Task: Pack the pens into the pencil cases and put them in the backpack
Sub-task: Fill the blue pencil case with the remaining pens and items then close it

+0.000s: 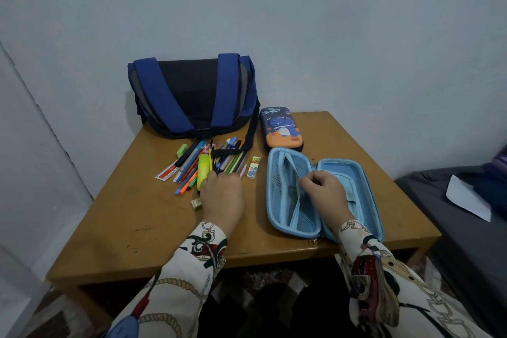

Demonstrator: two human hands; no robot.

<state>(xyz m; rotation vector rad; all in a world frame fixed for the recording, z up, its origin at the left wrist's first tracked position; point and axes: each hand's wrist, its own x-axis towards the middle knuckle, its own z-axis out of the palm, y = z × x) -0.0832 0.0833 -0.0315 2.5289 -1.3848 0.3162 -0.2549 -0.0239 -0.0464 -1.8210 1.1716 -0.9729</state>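
A pile of pens (211,162), pencils and markers lies on the wooden table (131,217), in front of a blue and black backpack (192,96) leaning on the wall. My left hand (222,195) rests on the near end of the pile, fingers curled over the pens beside a yellow highlighter (202,173). A light blue pencil case (323,195) lies spread open on the right. My right hand (323,192) is inside it, pinching the mesh divider flap. A second, shut case (281,129) with a cartoon print lies behind it.
A red ruler (167,170), a green sharpener (181,150), a white eraser (253,167) and a small gold sharpener (196,203) lie around the pile. A dark mattress (466,228) with a white paper stands to the right. Walls close the back and left.
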